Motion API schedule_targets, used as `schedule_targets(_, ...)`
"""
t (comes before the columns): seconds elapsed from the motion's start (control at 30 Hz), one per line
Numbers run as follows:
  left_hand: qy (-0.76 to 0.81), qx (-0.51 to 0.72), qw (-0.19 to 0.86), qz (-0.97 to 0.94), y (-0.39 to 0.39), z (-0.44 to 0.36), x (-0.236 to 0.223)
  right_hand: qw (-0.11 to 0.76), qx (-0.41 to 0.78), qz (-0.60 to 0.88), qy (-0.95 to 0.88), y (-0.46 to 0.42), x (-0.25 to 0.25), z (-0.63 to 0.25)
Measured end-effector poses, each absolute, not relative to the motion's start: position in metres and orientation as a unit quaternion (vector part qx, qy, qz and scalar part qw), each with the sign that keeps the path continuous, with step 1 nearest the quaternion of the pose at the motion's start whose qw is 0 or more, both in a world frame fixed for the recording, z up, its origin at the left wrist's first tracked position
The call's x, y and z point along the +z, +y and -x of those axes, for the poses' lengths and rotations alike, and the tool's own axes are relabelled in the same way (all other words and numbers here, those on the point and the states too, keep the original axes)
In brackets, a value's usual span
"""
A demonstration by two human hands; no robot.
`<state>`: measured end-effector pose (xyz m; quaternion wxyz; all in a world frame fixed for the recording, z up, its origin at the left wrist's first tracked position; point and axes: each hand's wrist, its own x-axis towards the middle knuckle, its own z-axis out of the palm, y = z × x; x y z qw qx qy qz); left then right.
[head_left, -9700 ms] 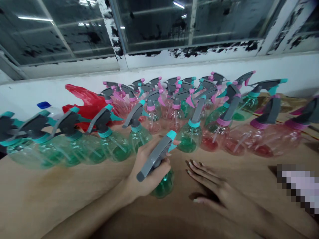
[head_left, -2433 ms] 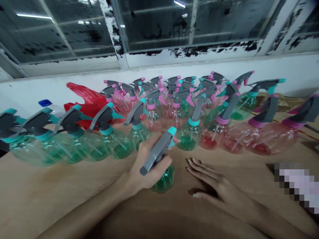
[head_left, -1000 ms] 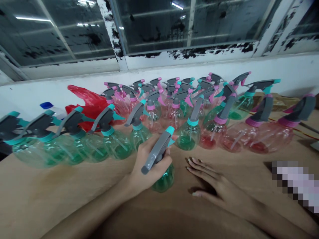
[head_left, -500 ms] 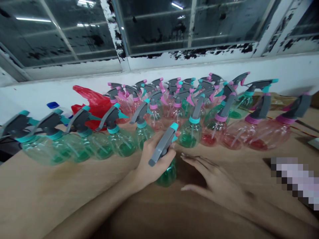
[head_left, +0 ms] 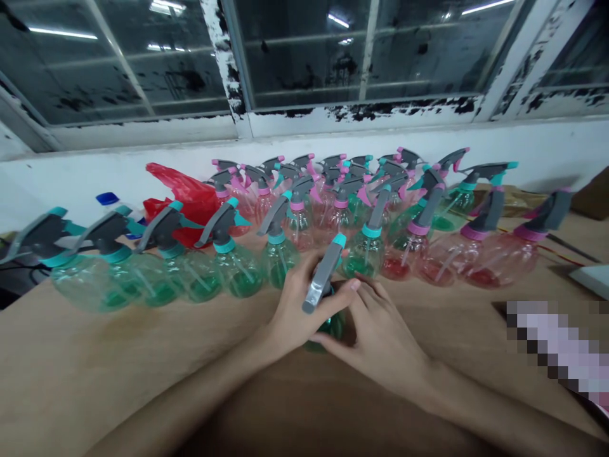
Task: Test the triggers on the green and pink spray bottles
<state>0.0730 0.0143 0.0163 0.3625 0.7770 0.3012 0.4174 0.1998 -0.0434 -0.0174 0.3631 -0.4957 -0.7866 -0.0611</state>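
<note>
A green spray bottle (head_left: 327, 270) with a grey trigger head and teal nozzle stands upright in front of me. My left hand (head_left: 307, 304) wraps round its neck just below the head. Around the lower body, my right hand (head_left: 375, 330) is closed, its thumb across the near side and its fingers on the right side. Part of the bottle's body is hidden behind both hands. Right behind them stands another green spray bottle (head_left: 364, 254), and a green one (head_left: 280, 260) is to its left.
Several green bottles (head_left: 242, 276) line the left and several pink bottles (head_left: 499, 257) the right. More crowd behind, near a red plastic bag (head_left: 183, 197) and a blue-capped bottle (head_left: 108, 200). A blurred-out pinkish object (head_left: 561, 343) lies on the table (head_left: 143, 362) at right.
My right hand has lifted from lying flat on the table and moved left onto the bottle's body. My left hand has kept its hold on the bottle. The view has shifted slightly.
</note>
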Motion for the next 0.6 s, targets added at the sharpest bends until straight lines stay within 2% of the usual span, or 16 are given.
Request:
schedule_targets(0.1,0.299,0.426,0.35,-0.779,0.015,-0.071,0.015,0.354,-0.068,0.499,-0.788,-0.042,-0.014,-0.202)
schedule_targets(0.3,0.318,0.468,0.257,-0.784,0.02,-0.071,0.004,0.292,-0.078,0.561,-0.771,-0.021,-0.008,-0.213)
schedule_targets(0.6,0.319,0.607,0.214,-0.696,0.032,-0.069,-0.006,0.276,-0.118,0.605,-0.737,0.011,-0.004,-0.211)
